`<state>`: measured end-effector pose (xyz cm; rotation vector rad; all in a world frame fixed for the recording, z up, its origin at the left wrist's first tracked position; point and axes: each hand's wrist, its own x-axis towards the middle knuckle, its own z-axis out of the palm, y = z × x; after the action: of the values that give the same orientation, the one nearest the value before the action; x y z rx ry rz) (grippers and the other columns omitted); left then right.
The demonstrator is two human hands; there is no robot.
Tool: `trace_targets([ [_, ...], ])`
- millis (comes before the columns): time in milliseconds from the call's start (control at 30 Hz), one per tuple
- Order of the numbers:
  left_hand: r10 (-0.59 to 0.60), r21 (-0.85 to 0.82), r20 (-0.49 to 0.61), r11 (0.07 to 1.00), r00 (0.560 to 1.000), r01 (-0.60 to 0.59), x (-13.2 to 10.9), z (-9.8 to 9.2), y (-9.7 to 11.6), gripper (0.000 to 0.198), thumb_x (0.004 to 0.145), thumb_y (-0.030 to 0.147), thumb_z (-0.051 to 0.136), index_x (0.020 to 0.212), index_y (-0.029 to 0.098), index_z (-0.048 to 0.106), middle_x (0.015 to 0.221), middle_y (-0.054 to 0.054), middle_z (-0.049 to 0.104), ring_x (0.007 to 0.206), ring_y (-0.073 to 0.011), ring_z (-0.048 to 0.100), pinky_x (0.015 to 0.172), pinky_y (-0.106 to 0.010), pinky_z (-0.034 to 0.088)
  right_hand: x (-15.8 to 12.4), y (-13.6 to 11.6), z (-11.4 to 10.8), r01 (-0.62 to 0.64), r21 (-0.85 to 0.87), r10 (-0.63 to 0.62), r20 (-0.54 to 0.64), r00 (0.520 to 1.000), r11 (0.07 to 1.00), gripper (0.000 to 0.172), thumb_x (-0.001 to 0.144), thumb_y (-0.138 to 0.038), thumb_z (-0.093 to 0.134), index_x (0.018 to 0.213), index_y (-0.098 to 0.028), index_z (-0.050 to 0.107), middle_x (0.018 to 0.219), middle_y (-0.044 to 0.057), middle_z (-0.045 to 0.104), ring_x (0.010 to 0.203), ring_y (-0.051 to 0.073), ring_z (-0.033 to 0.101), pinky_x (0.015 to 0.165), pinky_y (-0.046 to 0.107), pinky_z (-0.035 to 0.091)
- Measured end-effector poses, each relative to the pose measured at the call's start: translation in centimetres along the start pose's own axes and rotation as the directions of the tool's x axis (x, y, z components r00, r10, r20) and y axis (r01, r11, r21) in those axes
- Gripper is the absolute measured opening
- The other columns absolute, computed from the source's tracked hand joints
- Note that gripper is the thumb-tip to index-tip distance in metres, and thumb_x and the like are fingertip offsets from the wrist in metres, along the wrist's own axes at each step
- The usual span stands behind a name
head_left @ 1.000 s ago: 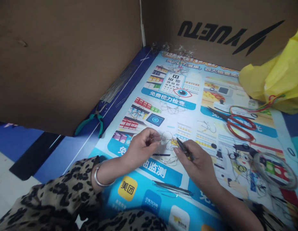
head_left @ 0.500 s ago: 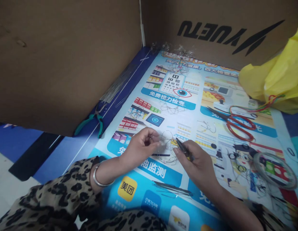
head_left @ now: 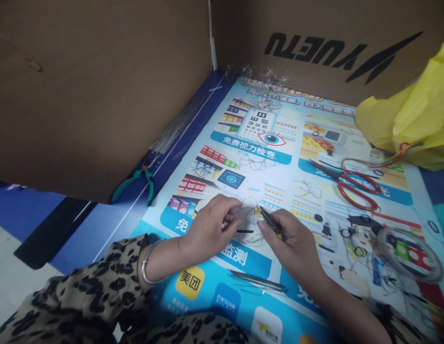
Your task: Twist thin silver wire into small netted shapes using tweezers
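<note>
Between my hands is a thin wire flower shape (head_left: 251,200) made of looped dark wire, close over the printed poster. My left hand (head_left: 213,222) pinches the left side of this wire with thumb and fingers. My right hand (head_left: 294,241) is closed around a pair of pliers (head_left: 274,222) with dark jaws, whose tip points up-left and meets the wire near the middle of the shape. Whether the jaws bite on the wire is too small to tell. A bundle of dark straight wires (head_left: 257,280) lies below my hands.
Teal-handled pliers (head_left: 134,184) lie at the left by long straight wires (head_left: 178,124). Red-handled scissors (head_left: 356,188), a wire coil (head_left: 410,253) and a yellow bag (head_left: 404,110) are at the right. Cardboard walls (head_left: 100,95) rise at left and back.
My left hand has shifted slightly right and closer to the pliers. The pliers' tip has moved a little left against the wire shape.
</note>
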<state>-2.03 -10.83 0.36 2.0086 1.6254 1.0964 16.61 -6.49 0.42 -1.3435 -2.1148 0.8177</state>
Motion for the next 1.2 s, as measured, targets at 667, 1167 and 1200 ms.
trace_targets([
  [667,0.04,-0.212,-0.002,0.976,0.999,-0.04,-0.1,-0.9,0.2,0.017,0.085,0.012,0.045,0.101,0.017,0.046,0.089,-0.005,0.055,0.08,-0.0136,0.054,0.072,-0.028,0.048,0.0,0.1,-0.2,-0.056,0.005,0.056,-0.028,0.998,0.998,0.024,0.08,-0.04,0.053,0.066,-0.021,0.048,0.058,-0.004,0.046,0.052,0.01,0.044,0.049,0.022,0.033],
  [1167,-0.04,-0.449,0.036,0.892,0.999,0.052,0.5,-0.7,-0.6,0.022,0.083,0.018,0.056,0.105,0.019,0.062,0.101,-0.007,0.056,0.099,-0.0168,0.054,0.085,-0.032,0.047,-0.1,0.3,-0.2,-0.039,0.019,0.04,-0.042,0.998,0.999,0.025,0.08,-0.039,0.053,0.065,-0.021,0.044,0.058,-0.005,0.043,0.052,0.01,0.042,0.049,0.021,0.033],
  [1200,-0.023,-0.441,0.034,0.897,0.999,0.036,0.5,-0.7,-0.6,0.023,0.083,0.017,0.057,0.105,0.019,0.063,0.101,-0.007,0.056,0.1,-0.0169,0.054,0.087,-0.033,0.046,-0.1,0.3,-0.2,-0.039,0.02,0.04,-0.043,0.998,0.999,0.025,0.08,-0.039,0.053,0.065,-0.021,0.044,0.058,-0.005,0.043,0.052,0.01,0.042,0.049,0.021,0.033],
])
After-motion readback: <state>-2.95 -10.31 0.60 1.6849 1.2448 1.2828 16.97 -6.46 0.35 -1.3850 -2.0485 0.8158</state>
